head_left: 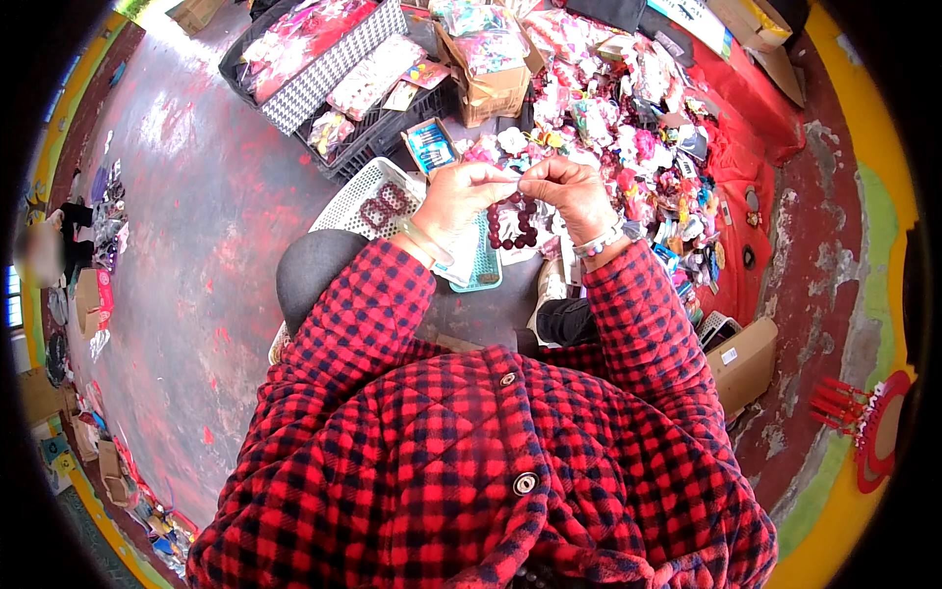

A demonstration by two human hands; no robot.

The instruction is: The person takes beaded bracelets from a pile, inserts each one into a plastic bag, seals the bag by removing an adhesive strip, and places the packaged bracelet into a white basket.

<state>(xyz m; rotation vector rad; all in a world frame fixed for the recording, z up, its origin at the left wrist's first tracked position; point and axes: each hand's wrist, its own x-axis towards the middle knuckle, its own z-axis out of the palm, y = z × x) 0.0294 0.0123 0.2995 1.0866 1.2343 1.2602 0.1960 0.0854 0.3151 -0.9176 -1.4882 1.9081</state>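
Note:
My left hand [459, 203] and my right hand [575, 200] are raised in front of me, thumbs and fingers pinched and almost meeting. From between them hangs a dark red bead bracelet [527, 237] in a loop. The bit at the fingertips is too fine to make out. Below my left hand is a white plastic basket [342, 201] with more dark red bead bracelets [386, 204] in it. Under the hanging loop sits a small teal basket [485, 276], partly hidden by my left hand and wrist.
Beyond my hands a large heap of colourful hair ornaments [643, 147] covers a red cloth [741, 162]. A small box of blue packets [430, 145], a cardboard box [491, 98] and black crates [392, 120] stand at the far side. A round dark stool [316, 270] is near my left forearm.

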